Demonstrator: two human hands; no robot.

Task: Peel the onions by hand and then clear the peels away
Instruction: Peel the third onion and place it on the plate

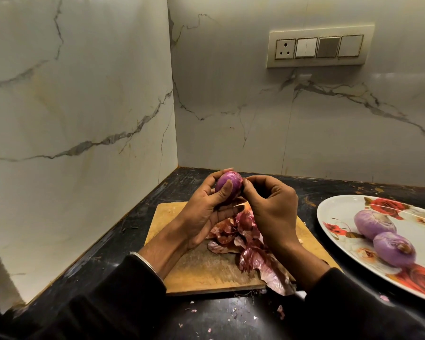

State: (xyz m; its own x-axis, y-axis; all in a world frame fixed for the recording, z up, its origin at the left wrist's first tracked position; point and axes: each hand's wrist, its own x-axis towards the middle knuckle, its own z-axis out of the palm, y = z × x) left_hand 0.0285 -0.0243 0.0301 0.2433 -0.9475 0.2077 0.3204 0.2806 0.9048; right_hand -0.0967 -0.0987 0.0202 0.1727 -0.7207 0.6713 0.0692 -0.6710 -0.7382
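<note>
Black counter point(123, 244) w/ wood board point(201, 268), marble walls point(79, 94), corner.

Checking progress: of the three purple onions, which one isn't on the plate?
The purple onion held in both hands above the wooden board; the others lie on the floral plate.

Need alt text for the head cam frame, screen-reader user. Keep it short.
Two hands hold a red onion above a wooden board: the left hand grips it while the right hand pinches at its side. Peels lie piled on the board, and two peeled onions sit on a floral plate to the right.
</note>
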